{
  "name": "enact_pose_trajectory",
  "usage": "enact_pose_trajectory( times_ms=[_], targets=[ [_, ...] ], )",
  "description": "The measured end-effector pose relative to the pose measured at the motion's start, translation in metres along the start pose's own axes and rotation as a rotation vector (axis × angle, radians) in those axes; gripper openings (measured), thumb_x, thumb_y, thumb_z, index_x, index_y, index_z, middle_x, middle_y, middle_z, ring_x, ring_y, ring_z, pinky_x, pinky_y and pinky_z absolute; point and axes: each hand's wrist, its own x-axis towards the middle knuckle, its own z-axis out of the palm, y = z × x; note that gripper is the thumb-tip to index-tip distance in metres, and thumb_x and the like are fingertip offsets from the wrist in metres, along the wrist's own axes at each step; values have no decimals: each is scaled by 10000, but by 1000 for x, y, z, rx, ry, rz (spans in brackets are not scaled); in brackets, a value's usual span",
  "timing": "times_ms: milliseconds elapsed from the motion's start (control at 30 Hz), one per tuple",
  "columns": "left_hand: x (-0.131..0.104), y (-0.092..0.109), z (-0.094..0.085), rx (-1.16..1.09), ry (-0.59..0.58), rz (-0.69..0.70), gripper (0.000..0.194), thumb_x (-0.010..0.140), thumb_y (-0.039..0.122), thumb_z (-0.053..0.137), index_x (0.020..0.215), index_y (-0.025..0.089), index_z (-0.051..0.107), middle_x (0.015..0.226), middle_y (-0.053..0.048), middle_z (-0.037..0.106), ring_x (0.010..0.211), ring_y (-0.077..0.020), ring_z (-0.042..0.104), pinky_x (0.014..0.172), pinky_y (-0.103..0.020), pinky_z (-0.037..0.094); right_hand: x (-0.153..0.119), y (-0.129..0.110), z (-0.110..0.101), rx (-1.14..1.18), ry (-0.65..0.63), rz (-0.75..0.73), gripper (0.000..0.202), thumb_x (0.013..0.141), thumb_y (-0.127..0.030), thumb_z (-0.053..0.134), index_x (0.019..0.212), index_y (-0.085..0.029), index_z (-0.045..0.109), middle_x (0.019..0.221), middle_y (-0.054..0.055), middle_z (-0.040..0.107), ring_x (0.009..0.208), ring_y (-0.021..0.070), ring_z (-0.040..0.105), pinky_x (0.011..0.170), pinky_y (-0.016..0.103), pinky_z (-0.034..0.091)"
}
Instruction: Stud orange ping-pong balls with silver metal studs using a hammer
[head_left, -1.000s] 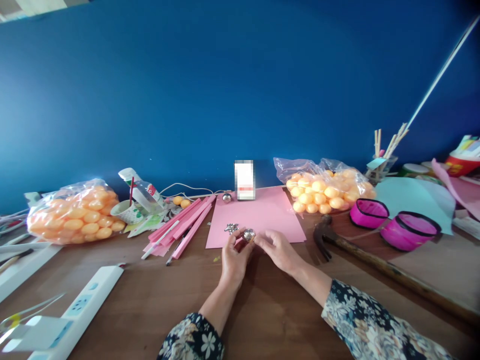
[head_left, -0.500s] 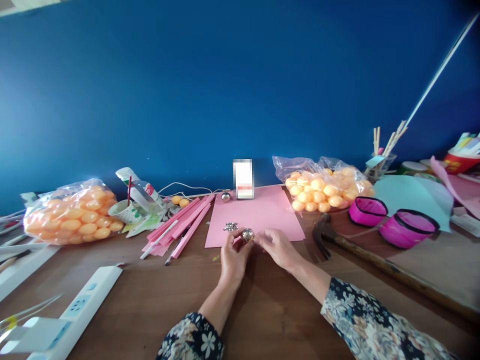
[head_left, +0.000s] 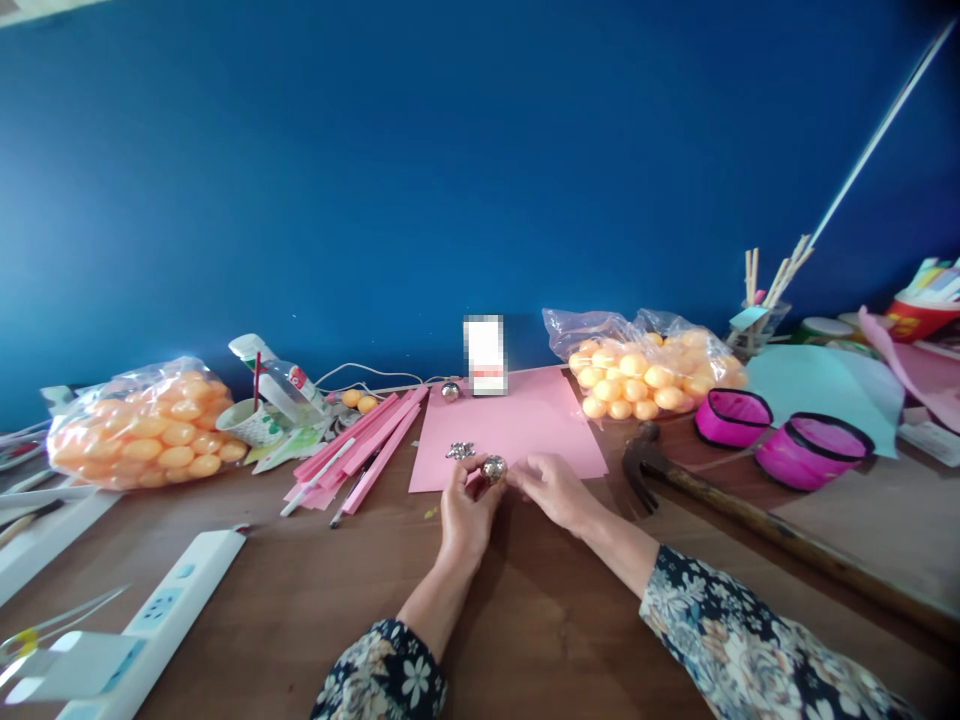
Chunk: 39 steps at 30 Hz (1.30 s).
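Note:
Between the thumb and fingers of my left hand is a shiny silver ball, held over the front edge of a pink paper sheet. My right hand is beside the ball on its right, thumb and fingertips pinched together; whatever sits in that pinch is too small to make out. A small heap of silvery pieces lies on the paper just beyond my left fingers. Farther back, a second silver ball rests near the paper's far left corner.
Bags of orange balls stand at left and right. Pink paper strips lie left of the sheet. A hammer lies at right, near two magenta bands. A white power strip is at front left.
Both hands stay almost where they were, the ball still in my left fingers and the right pinch beside it. The view has shifted very slightly.

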Motion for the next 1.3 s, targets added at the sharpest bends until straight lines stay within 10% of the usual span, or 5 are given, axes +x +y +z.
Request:
enact_pose_trajectory(
  times_ms=[1300],
  targets=[
    [-5,12,4,-27,-79,-43,339,744,334,591,1031,162,538,949,-75,630,875,-182,612,803,-329,490,-6,-4,0,288,-30,35,259,773,-394,546,907,-174,517,852,28,594,746,156,608,629,280,516]
  ],
)
